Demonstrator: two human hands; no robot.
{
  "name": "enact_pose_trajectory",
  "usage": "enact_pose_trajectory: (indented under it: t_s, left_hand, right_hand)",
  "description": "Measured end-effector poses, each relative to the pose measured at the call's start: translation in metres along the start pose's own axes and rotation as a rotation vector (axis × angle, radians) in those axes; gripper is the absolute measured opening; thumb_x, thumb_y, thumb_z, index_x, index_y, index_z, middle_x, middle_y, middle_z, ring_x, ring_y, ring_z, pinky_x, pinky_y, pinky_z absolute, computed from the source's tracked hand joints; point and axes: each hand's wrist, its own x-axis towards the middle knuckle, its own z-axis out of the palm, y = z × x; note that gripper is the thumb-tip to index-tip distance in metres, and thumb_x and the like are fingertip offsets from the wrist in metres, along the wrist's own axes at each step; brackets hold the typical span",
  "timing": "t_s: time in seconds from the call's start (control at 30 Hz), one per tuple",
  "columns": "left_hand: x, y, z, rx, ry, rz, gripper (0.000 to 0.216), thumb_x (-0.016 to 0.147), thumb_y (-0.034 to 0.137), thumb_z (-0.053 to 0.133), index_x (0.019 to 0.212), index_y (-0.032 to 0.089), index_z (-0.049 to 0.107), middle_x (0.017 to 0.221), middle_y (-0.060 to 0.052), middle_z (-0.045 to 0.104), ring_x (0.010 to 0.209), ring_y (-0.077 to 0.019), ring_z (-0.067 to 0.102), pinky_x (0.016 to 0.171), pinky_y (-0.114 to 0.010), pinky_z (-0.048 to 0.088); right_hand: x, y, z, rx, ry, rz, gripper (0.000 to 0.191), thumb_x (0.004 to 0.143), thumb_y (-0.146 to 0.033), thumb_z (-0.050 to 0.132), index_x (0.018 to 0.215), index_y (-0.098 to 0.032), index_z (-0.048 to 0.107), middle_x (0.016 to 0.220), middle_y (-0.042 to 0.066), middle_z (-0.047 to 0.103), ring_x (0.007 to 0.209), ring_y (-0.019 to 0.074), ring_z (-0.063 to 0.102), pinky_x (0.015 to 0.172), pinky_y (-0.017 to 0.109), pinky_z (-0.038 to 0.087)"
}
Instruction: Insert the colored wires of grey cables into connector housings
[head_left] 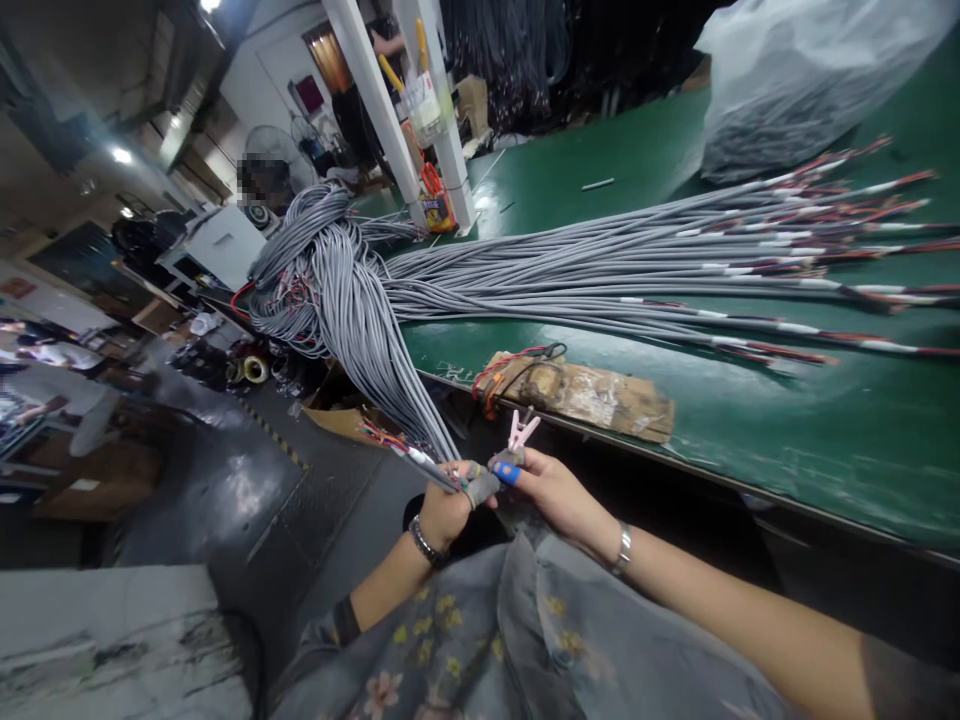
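Note:
My left hand [448,508] is closed around the end of a grey cable [420,458] whose stripped coloured wires stick out to the left. My right hand [551,488], with a blue cover on one fingertip, pinches a small pink clip-like tool [520,432] right beside the cable end. Both hands sit below the edge of the green table [787,420]. The cable belongs to a thick bundle of grey cables [360,300] that hangs off the table edge and spreads across the top to the right, ending in red and white wire tips [825,260].
A worn cardboard piece [600,397] with red and black leads lies at the table edge. A clear plastic bag [795,80] of cables sits at the back right. White posts [442,130] stand on the table. Other benches, boxes and a person are at the left.

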Motion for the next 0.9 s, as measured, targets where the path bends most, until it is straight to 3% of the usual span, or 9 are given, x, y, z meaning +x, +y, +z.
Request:
enact_pose_trajectory:
  t_s: [0.43, 0.73, 0.9]
  left_hand:
    - [-0.001, -0.016, 0.000, -0.040, 0.095, 0.052, 0.034, 0.083, 0.042, 0.062, 0.061, 0.016, 0.065, 0.056, -0.002, 0.064, 0.057, -0.0136, 0.057, 0.061, -0.026, 0.044]
    - [-0.003, -0.016, 0.007, -0.035, 0.191, 0.019, 0.030, 0.081, 0.039, 0.063, 0.061, 0.016, 0.066, 0.057, -0.003, 0.065, 0.057, -0.0140, 0.057, 0.060, -0.026, 0.045]
    - [-0.003, -0.011, 0.009, -0.066, 0.256, 0.005, 0.032, 0.078, 0.044, 0.064, 0.062, 0.017, 0.065, 0.054, -0.002, 0.063, 0.053, -0.0138, 0.056, 0.058, -0.026, 0.045]
  right_hand:
    - [-0.002, -0.005, 0.000, 0.002, -0.068, 0.014, 0.048, 0.053, -0.053, 0.082, 0.078, -0.019, 0.059, 0.056, -0.003, 0.062, 0.050, 0.0098, 0.047, 0.052, 0.026, 0.035]
    - [-0.002, -0.001, 0.002, 0.062, 0.024, 0.052, 0.044, 0.049, -0.047, 0.085, 0.069, -0.019, 0.057, 0.051, -0.005, 0.058, 0.046, 0.0081, 0.043, 0.049, 0.024, 0.037]
    - [-0.002, 0.004, -0.007, 0.237, 0.087, 0.099, 0.040, 0.050, -0.042, 0.087, 0.063, -0.020, 0.056, 0.046, -0.008, 0.046, 0.044, 0.0068, 0.039, 0.046, 0.022, 0.036]
